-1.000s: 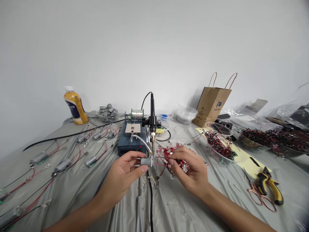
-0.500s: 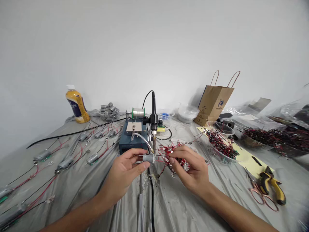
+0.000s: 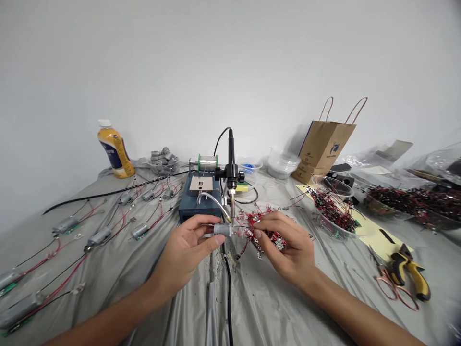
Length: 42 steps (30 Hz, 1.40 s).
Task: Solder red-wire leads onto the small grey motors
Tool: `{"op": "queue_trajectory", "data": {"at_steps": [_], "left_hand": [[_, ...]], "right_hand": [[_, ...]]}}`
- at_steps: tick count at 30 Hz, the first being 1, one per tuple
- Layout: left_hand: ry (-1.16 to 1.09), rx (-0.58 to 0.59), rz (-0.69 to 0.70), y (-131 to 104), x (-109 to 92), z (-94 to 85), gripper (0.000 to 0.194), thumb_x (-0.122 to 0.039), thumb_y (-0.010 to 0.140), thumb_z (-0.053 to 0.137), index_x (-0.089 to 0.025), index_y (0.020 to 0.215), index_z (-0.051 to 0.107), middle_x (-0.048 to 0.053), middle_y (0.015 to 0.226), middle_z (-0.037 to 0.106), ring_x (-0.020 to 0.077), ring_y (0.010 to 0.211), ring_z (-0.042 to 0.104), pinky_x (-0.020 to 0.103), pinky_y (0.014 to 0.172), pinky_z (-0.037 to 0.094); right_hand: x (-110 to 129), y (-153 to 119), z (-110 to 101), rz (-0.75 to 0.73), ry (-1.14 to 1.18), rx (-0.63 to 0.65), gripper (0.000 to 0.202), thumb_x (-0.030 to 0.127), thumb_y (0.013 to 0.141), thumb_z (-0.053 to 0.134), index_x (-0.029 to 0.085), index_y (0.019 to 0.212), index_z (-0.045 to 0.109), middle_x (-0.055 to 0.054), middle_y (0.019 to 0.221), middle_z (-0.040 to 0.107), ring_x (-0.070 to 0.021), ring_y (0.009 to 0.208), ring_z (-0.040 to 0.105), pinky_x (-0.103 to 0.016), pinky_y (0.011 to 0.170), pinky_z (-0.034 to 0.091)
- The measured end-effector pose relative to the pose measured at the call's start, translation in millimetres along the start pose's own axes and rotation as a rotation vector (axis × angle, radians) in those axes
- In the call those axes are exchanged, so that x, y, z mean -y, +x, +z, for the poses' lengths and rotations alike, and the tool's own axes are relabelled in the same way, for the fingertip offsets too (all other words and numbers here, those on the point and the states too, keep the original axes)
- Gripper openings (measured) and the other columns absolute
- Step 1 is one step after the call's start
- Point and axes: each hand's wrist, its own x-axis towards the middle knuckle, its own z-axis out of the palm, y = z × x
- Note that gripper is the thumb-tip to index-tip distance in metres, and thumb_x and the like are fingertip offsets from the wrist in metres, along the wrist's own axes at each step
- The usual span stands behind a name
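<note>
Between the thumb and fingers of my left hand [image 3: 189, 250] lies a small grey electric motor [image 3: 222, 229], held sideways with its terminal end facing right. That end sits right under the tip of a soldering iron [image 3: 232, 204] clamped upright in a stand. A bent solder feed tube [image 3: 216, 202] reaches the same spot. My right hand [image 3: 288, 242] pinches a thin dark wire [image 3: 245, 226] that runs toward the motor's end; whether it is joined there I cannot make out. Beneath and behind the right fingers is a heap of red wires with metal tabs [image 3: 279, 240].
Behind the hands stands a blue solder feeder [image 3: 196, 206] with a solder spool [image 3: 208, 163]. Wired motors [image 3: 100, 236] lie to the left, near a yellow bottle [image 3: 115, 151]. At right are a tub of wires [image 3: 334, 211], a paper bag [image 3: 322, 149], scissors [image 3: 391, 283] and pliers [image 3: 410, 274].
The view has shifted slightly. Both hands keep their grips, and the motor stays at the iron's tip with almost no movement relative to it.
</note>
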Motion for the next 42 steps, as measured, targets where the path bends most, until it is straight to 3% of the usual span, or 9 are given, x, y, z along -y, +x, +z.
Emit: {"op": "queue_trajectory", "data": {"at_steps": [42], "left_hand": [[0.040, 0.007, 0.018, 0.4, 0.4, 0.3, 0.026, -0.022, 0.080, 0.081, -0.021, 0.103, 0.069, 0.000, 0.098, 0.076, 0.0123, 0.094, 0.069, 0.021, 0.084, 0.054]], "right_hand": [[1.1, 2.4, -1.1, -0.026, -0.017, 0.016, 0.022, 0.003, 0.086, 0.063, 0.018, 0.100, 0.071, -0.006, 0.086, 0.068, -0.0135, 0.080, 0.063, -0.026, 0.069, 0.051]]}}
